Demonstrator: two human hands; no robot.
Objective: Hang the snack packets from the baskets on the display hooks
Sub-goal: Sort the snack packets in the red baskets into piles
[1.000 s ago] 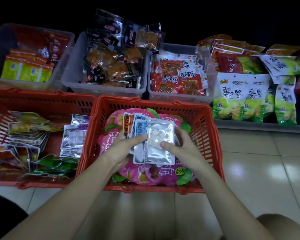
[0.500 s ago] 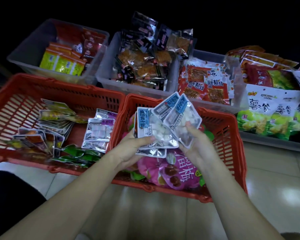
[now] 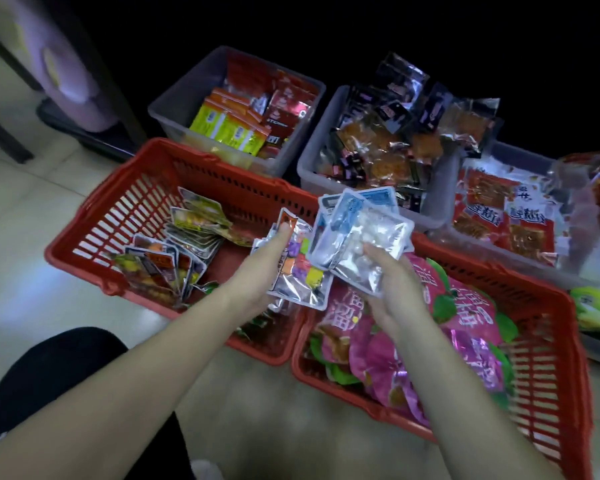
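**A:** How far along is the hanging?

**B:** Barely begun, I'd judge. Both baskets sit on the tiled floor with stock in them. The right red basket [image 3: 548, 393] holds a heap of big pink packets [image 3: 465, 327]. The left red basket [image 3: 129, 209] has small packets stacked on edge along its left side.

**A:** And behind them?

**B:** 3 grey bins [image 3: 314, 161], all loaded with more snacks. No display hooks show anywhere in view, so nothing can be counted as hung.

**A:** What's in hand?

**B:** 2 bunches, lifted over the seam where the baskets meet. The right hand [image 3: 392, 289] pinches a fan of silver-and-blue packets [image 3: 361, 233] from below. The left hand [image 3: 257, 271] grips a thinner bunch of coloured-sweet packets [image 3: 302, 275], thumb pressed on the top edge.

**A:** So sorting, not hanging?

**B:** Gathering, it seems. Carrying them to the hooks is all to come.

**A:** Anything unclear?

**B:** Plenty. The background is black, the frame is blurred, the far-right bin is cut off, and I can't count the packets in either bunch or see their hang-holes.
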